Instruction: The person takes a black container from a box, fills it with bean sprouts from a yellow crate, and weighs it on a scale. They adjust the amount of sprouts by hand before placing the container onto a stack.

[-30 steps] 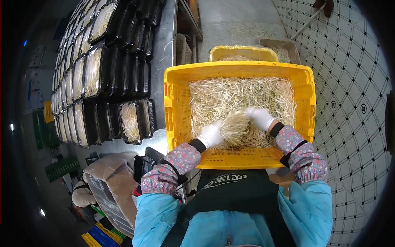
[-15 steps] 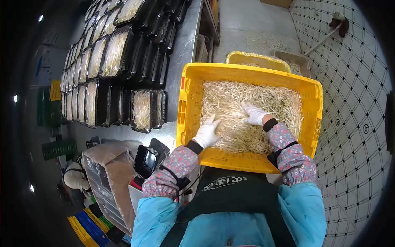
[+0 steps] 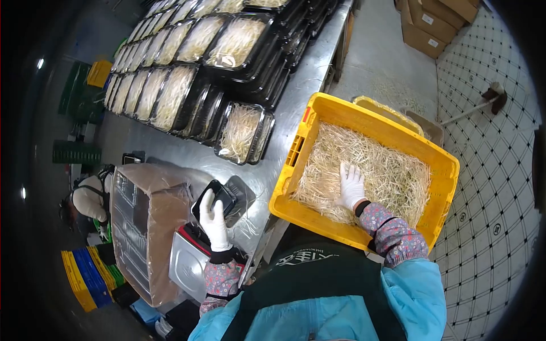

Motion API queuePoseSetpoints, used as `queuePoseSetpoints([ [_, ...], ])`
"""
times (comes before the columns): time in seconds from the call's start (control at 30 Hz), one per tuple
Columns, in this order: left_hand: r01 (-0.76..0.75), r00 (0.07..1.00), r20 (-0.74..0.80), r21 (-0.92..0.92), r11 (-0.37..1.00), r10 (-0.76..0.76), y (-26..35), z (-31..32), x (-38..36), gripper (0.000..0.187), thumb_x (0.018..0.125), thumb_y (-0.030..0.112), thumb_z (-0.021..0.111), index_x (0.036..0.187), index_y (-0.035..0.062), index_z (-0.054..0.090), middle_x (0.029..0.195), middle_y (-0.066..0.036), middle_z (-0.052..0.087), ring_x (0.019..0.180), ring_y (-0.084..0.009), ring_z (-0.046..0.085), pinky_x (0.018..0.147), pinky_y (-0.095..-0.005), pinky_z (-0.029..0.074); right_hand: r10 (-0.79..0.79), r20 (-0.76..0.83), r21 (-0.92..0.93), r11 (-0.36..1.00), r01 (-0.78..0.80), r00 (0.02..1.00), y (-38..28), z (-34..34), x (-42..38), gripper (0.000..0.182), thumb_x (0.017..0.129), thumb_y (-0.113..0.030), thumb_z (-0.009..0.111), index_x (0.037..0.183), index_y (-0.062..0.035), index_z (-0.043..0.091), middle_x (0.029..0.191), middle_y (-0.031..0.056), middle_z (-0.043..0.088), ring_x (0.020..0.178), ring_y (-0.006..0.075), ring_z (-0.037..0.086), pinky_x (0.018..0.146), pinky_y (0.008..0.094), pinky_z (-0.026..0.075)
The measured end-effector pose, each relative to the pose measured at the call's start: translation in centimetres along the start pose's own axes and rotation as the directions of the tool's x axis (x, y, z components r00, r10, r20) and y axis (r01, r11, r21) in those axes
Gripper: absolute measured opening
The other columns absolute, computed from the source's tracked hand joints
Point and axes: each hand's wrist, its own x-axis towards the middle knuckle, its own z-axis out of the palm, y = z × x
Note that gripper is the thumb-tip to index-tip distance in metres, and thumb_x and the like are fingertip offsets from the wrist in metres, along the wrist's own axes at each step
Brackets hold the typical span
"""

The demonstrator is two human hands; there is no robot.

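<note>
My left hand [image 3: 215,224], in a white glove, is at the near edge of a black plastic tray [image 3: 222,196], its fingers and thumb apart and overlapping the tray in this view. The tray sits above the red and black body of a device with a silver plate [image 3: 189,262]. My right hand [image 3: 351,187], also gloved in white, lies on the pale bean sprouts [image 3: 387,165] with its fingers stretched out. A yellow perforated crate [image 3: 447,187] holds the sprouts in front of me.
Sprout-filled black trays [image 3: 239,42] are stacked on the metal table [image 3: 187,153], with one pack [image 3: 242,133] nearer me. A plastic-lined carton [image 3: 159,227] stands at left; a person [image 3: 91,199] is beyond it. Cardboard boxes [image 3: 429,28] sit at the back right.
My left hand has left the sprouts and moved left to the black tray. My right hand stays on the sprouts, its fingers now pointing forward. The view has turned left.
</note>
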Motion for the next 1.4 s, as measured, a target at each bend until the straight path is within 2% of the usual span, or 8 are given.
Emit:
queuePoseSetpoints([
  [0.17, 0.095, 0.956, -0.289, 0.152, 0.984, -0.048, -4.7, -5.9, -1.2, 0.058, 0.094, 0.01, 0.063, 0.145, 0.001, 0.039, 0.15, -0.014, 0.04, 0.137, -0.0252, 0.04, 0.112, -0.0403, 0.034, 0.041, -0.065, 0.173, 0.984, -0.029, 0.997, 3.2, 1.6, 3.9, 0.121, 0.059, -0.038, 0.086, 0.152, 0.001, 0.02, 0.116, 0.0186, 0.061, 0.104, 0.0317, 0.062, 0.092, 0.0427, 0.05],
  [0.37, 0.201, 0.879, -0.425, -0.074, 0.977, -0.213, -12.2, -7.8, -2.8, 0.068, 0.092, 0.015, 0.069, 0.146, -0.0065, 0.033, 0.146, -0.02, 0.043, 0.135, -0.0261, 0.042, 0.113, -0.0363, 0.032, 0.089, -0.045, 0.165, 0.983, -0.081, 0.995, 1.7, 1.2, 2.8, 0.135, 0.054, -0.043, 0.091, 0.154, -0.0027, 0.009, 0.149, 0.0245, 0.034, 0.139, 0.0389, 0.033, 0.115, 0.0434, 0.03],
  [0.63, 0.321, 0.769, -0.577, -0.022, 0.947, -0.274, -14.7, -6.7, -3.9, 0.082, 0.077, 0.028, 0.083, 0.138, -0.0091, 0.043, 0.132, -0.023, 0.047, 0.115, -0.0289, 0.056, 0.098, -0.0365, 0.047, 0.094, -0.091, 0.363, 0.93, -0.054, 0.991, 3.8, 0.3, 2.7, 0.101, 0.058, -0.03, 0.088, 0.144, -0.0044, 0.042, 0.112, 0.0224, 0.068, 0.103, 0.0368, 0.066, 0.092, 0.0398, 0.052],
  [0.73, 0.183, 0.821, -0.478, -0.296, 0.938, -0.311, -16.4, -5.2, -4.3, 0.05, 0.08, 0.017, 0.08, 0.117, -0.0089, 0.058, 0.101, -0.014, 0.067, 0.093, -0.0208, 0.065, 0.083, -0.0316, 0.053, -0.095, -0.289, 0.845, 0.442, 0.3, 0.953, 6.8, 1.8, 3.2, 0.097, 0.058, -0.035, 0.087, 0.139, -0.0027, 0.046, 0.112, 0.0231, 0.068, 0.104, 0.0349, 0.067, 0.091, 0.0389, 0.052],
  [0.87, 0.249, 0.644, -0.548, -0.509, 0.824, -0.534, -19.9, -3.3, -2.0, 0.014, 0.081, 0.005, 0.074, 0.09, 0.0, 0.065, 0.08, -0.004, 0.065, 0.073, -0.0128, 0.059, 0.067, -0.0265, 0.047, -0.076, -0.09, 0.38, 0.919, 0.105, 0.993, 8.1, 1.3, 2.1, 0.1, 0.055, -0.036, 0.089, 0.138, -0.0011, 0.046, 0.112, 0.024, 0.068, 0.104, 0.0353, 0.067, 0.091, 0.0396, 0.052],
  [1.1, -0.245, 0.571, -0.821, -0.138, 0.96, 0.027, -11.8, -5.2, -1.2, 0.018, 0.08, -0.005, 0.064, 0.094, 0.0003, 0.054, 0.111, -0.013, 0.062, 0.1, -0.019, 0.058, 0.087, -0.0308, 0.046, -0.127, -0.143, 0.225, 0.962, 0.157, 0.982, 4.7, -7.4, -2.2, 0.094, 0.053, -0.037, 0.089, 0.13, 0.0013, 0.052, 0.11, 0.0252, 0.068, 0.104, 0.0374, 0.066, 0.092, 0.0406, 0.052],
  [1.2, -0.248, 0.7, -0.695, -0.024, 0.968, 0.162, -0.7, -5.1, -4.1, 0.058, 0.081, -0.002, 0.066, 0.136, 0.0009, 0.047, 0.135, -0.021, 0.054, 0.117, -0.0321, 0.054, 0.101, -0.0398, 0.041, -0.235, -0.174, 0.144, 0.955, 0.261, 0.956, 0.1, -13.5, -4.4, 0.083, 0.054, -0.038, 0.088, 0.12, 0.0005, 0.057, 0.107, 0.0251, 0.068, 0.101, 0.0374, 0.067, 0.089, 0.0406, 0.053],
  [1.4, -0.357, 0.658, -0.151, 0.8, 0.482, 0.738, 8.0, -2.1, -7.6, 0.065, 0.084, 0.022, 0.067, 0.144, 0.0112, 0.045, 0.155, -0.018, 0.031, 0.144, -0.0362, 0.027, 0.103, -0.0481, 0.034, -0.594, -0.143, -0.194, 0.801, 0.566, 0.792, -15.4, -20.5, -9.8, 0.056, 0.059, -0.04, 0.08, 0.1, -0.0034, 0.067, 0.091, 0.0196, 0.071, 0.088, 0.0353, 0.07, 0.08, 0.0411, 0.056],
])
